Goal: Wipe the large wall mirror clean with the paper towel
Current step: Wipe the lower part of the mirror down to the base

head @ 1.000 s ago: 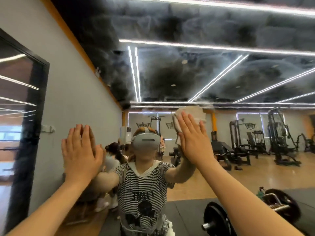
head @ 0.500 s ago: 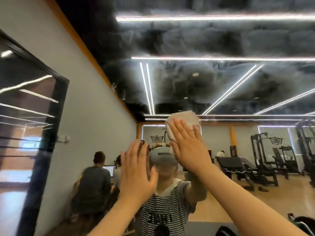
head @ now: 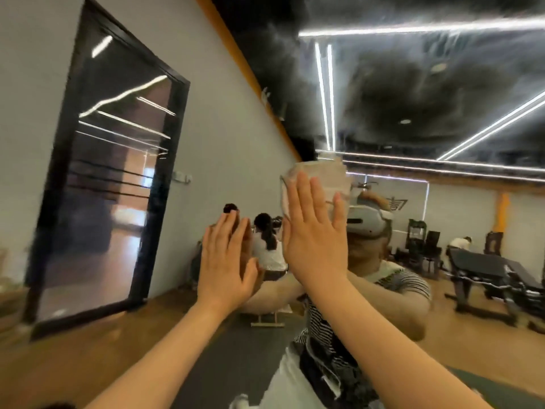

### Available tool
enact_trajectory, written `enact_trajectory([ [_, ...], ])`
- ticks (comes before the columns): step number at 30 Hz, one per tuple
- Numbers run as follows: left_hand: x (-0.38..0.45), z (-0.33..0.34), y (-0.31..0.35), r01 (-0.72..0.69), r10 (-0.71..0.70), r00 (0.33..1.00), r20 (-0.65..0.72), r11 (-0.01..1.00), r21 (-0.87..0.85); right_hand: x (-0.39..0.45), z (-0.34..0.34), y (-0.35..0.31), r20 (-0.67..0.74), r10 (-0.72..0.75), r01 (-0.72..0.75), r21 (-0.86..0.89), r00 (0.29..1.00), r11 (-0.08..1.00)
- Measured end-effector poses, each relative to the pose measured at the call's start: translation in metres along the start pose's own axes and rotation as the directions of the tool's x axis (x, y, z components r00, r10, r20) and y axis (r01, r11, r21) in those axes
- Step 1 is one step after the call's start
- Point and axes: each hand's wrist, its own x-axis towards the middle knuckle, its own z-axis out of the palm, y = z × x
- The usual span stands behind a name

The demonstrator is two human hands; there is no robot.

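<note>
The large wall mirror point(head: 442, 113) fills nearly the whole view and reflects a gym, a dark ceiling with light strips and a person in a striped shirt. My right hand point(head: 314, 240) presses a folded white paper towel point(head: 320, 180) flat against the glass with straight fingers; the towel sticks out above my fingertips. My left hand point(head: 225, 264) lies flat on the mirror just left of it, fingers straight, holding nothing. Both forearms reach up from the bottom edge.
A black-framed glass door point(head: 112, 172) shows at the left in the grey wall. Reflected people sit behind my hands, and weight benches point(head: 483, 270) stand at the right. The floor is wood with a dark mat.
The view has swung left and tilted, so the black-framed door now looms large. My right hand with the towel has slid left across the glass; my left hand stays flat beside it.
</note>
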Motion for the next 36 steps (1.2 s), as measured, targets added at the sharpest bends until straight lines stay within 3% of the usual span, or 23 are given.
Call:
enact_trajectory([
  [10, 0.001, 0.000, 0.001, 0.036, -0.037, 0.999, 0.018, 0.999, 0.035, 0.004, -0.009, 0.018, 0.062, -0.089, 0.099, -0.178, 0.994, 0.979],
  [13, 0.002, 0.000, 0.002, 0.027, -0.027, 0.999, 0.020, 0.999, 0.039, 0.002, -0.012, 0.030, 0.043, -0.102, 0.108, -0.157, 0.994, 0.982],
  [18, 0.001, -0.002, 0.002, 0.000, -0.001, 1.000, 0.027, 1.000, 0.031, -0.016, -0.020, 0.066, 0.011, -0.021, 0.022, -0.146, 1.000, 0.989],
  [23, 0.002, -0.001, 0.001, 0.001, -0.003, 0.999, 0.035, 0.998, 0.057, -0.042, -0.046, 0.107, 0.005, 0.197, -0.196, -0.073, 0.980, 0.978],
  [27, 0.002, 0.000, 0.000, -0.014, 0.013, 1.000, 0.015, 0.996, 0.085, -0.028, -0.043, 0.081, -0.029, 0.373, -0.374, -0.035, 0.927, 0.927],
  [29, 0.003, -0.001, 0.000, -0.026, 0.025, 1.000, 0.013, 0.995, 0.091, -0.007, -0.041, 0.051, 0.027, 0.306, -0.305, -0.034, 0.952, 0.952],
  [32, 0.003, 0.000, -0.001, -0.022, 0.022, 1.000, 0.007, 0.995, 0.098, 0.023, -0.039, 0.009, 0.159, 0.038, -0.030, -0.058, 0.986, 0.998],
  [36, 0.002, 0.001, -0.001, -0.024, 0.023, 1.000, 0.003, 0.996, 0.084, 0.035, -0.048, 0.023, 0.215, -0.041, 0.068, -0.120, 0.976, 0.990],
])
